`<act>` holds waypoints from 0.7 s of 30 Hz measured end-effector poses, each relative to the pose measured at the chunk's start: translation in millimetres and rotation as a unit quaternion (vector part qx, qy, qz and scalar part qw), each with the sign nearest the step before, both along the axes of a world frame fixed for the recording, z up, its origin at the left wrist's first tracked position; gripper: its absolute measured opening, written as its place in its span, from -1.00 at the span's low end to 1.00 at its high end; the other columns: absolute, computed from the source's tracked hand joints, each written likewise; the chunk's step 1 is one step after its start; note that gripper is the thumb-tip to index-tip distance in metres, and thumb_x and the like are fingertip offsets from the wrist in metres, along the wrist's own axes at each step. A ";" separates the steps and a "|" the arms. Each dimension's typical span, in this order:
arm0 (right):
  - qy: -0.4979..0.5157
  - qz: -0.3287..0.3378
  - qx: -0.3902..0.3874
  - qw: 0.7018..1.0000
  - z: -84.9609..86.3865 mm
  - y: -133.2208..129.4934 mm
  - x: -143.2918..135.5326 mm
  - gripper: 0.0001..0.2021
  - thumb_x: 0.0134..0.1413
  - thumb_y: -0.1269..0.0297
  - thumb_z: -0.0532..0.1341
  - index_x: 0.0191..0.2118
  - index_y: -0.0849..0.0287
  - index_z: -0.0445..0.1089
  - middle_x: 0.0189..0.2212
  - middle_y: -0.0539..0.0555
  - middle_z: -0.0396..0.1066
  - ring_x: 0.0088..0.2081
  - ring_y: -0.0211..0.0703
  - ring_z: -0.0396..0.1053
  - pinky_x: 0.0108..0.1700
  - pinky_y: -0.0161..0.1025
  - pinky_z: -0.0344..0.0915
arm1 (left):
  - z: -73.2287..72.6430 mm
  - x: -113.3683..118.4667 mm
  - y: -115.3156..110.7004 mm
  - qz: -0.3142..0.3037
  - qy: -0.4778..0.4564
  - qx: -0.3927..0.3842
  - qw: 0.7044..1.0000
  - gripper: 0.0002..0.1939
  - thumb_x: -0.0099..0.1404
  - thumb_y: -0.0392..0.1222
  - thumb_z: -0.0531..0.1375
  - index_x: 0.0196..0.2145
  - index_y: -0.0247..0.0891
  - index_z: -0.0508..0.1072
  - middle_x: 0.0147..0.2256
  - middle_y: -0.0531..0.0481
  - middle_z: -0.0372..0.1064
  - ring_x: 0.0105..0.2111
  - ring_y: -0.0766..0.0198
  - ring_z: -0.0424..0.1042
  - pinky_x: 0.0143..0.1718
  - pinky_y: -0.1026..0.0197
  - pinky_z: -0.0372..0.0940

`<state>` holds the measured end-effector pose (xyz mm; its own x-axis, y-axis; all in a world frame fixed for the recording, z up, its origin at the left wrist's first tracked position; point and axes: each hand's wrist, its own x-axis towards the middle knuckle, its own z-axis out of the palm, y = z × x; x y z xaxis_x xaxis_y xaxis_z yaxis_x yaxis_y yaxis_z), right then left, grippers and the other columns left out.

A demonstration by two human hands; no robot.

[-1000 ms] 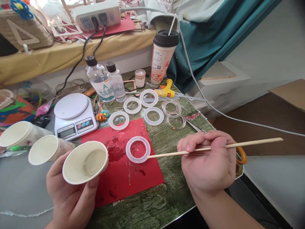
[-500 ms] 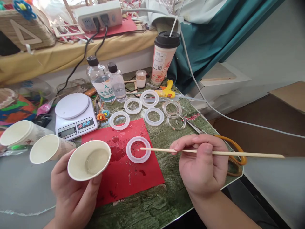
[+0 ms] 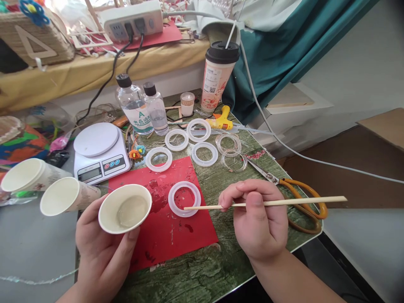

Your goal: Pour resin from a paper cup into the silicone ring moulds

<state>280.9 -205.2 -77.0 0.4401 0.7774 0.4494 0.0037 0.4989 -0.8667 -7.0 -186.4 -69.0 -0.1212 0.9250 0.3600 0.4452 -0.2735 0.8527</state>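
A white paper cup (image 3: 125, 208) with clear liquid in its bottom is tilted toward me, and my left hand (image 3: 102, 248) is wrapped round it. In my right hand (image 3: 260, 221), a thin wooden stick (image 3: 303, 201) is pinched between thumb and fingers. Its thin tip points left, over the near rim of a whitish ring mold (image 3: 172, 199) as I see it; whether they touch I cannot tell. That mold lies on a red sheet (image 3: 176, 240) smeared with wet spots. Several similar ring molds (image 3: 204, 154) lie beyond, beside two clear rings (image 3: 234, 161).
Orange-handled scissors (image 3: 303, 198) lie behind my right hand. A white kitchen scale (image 3: 101, 153), two bottles (image 3: 139, 109), a lidded drink cup (image 3: 217, 78) and a yellow glue gun (image 3: 222, 119) stand or lie farther back. More paper cups (image 3: 61, 196) lean at left.
My left hand has shifted the paper cup slightly right. My right hand has drawn left, with the stick's tip now lower, over the ring's near rim, uncovering more of the scissors.
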 end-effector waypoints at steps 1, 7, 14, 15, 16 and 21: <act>0.008 -0.009 -0.002 1.000 0.2 0.3 -0.5 -0.84 0.74 0.16 0.28 0.05 0.03 0.60 -0.41 -0.06 0.61 -0.47 -0.16 0.51 -0.37 -0.18 0.54 | 0.3 -0.3 0.2 -0.005 0.000 -0.005 1.000 -0.32 0.22 -0.12 0.59 0.26 -0.11 0.56 0.06 -0.14 0.80 0.03 -0.05 0.82 0.12 0.01 0.72; 0.025 -0.041 -0.008 0.999 -0.3 2.1 0.5 -0.84 0.72 0.13 0.28 0.03 0.02 0.58 -0.47 -0.10 0.52 -0.53 -0.17 0.46 -0.43 -0.20 0.48 | -0.2 -1.2 1.4 -0.027 0.009 -0.014 0.999 -0.35 0.26 -0.16 0.59 0.25 -0.16 0.57 0.08 -0.18 0.79 0.05 -0.01 0.82 0.16 0.08 0.70; 0.058 -0.078 0.000 0.995 1.3 6.3 1.9 -0.85 0.70 0.15 0.30 -0.02 0.03 0.56 -0.50 -0.13 0.49 -0.57 -0.20 0.40 -0.46 -0.25 0.43 | -5.2 -6.2 1.0 -0.028 -0.006 -0.033 0.999 -0.31 0.26 -0.13 0.63 0.28 -0.13 0.56 0.08 -0.20 0.78 0.06 -0.07 0.82 0.18 0.02 0.72; 0.059 -0.072 0.001 0.996 1.6 6.7 1.6 -0.86 0.71 0.15 0.29 -0.01 0.02 0.56 -0.49 -0.12 0.51 -0.56 -0.19 0.42 -0.45 -0.24 0.45 | -5.0 -6.7 0.7 -0.032 -0.005 -0.037 0.999 -0.31 0.24 -0.14 0.64 0.27 -0.12 0.57 0.07 -0.20 0.78 0.05 -0.09 0.82 0.17 0.00 0.73; 0.060 -0.064 0.002 0.996 1.8 6.9 1.4 -0.86 0.72 0.15 0.29 0.00 0.01 0.56 -0.48 -0.11 0.53 -0.55 -0.18 0.45 -0.44 -0.23 0.49 | -4.5 -6.7 0.4 -0.033 -0.003 -0.036 0.999 -0.30 0.23 -0.14 0.64 0.27 -0.11 0.57 0.07 -0.19 0.77 0.05 -0.10 0.82 0.16 -0.01 0.74; 0.053 -0.016 0.016 0.998 1.7 5.9 -0.6 -0.85 0.74 0.18 0.29 0.05 0.02 0.62 -0.37 -0.04 0.67 -0.46 -0.14 0.60 -0.38 -0.16 0.63 | -1.2 -1.3 -3.3 -0.064 -0.006 -0.034 0.997 -0.32 0.31 -0.20 0.58 0.34 -0.05 0.59 0.12 -0.15 0.79 0.11 -0.07 0.84 0.19 0.01 0.76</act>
